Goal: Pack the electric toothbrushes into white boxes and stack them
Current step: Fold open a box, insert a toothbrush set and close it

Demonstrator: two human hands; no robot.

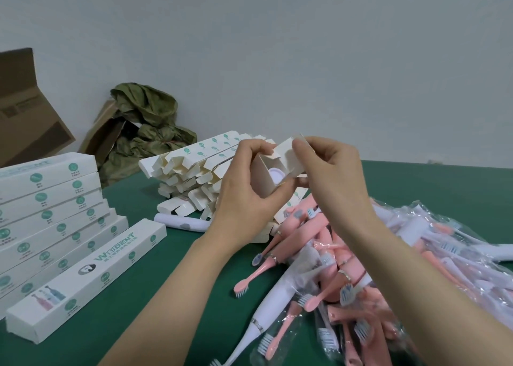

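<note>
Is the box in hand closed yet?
Open. The white box has its end flaps unfolded, and a lilac toothbrush base shows inside. The left hand and right hand grip it.

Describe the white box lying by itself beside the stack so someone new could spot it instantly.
On the green table, find the stepped stack of white boxes at the left. Along its near side lies a single box, flat on the table. Unlike the stacked ones, it shows its broad face: green WISDENT lettering, a dark round logo and a toothbrush picture.

Bare left grip [244,188], bare right grip [333,179], slim fingers [306,144], short nails, bare forearms [177,290]
</note>
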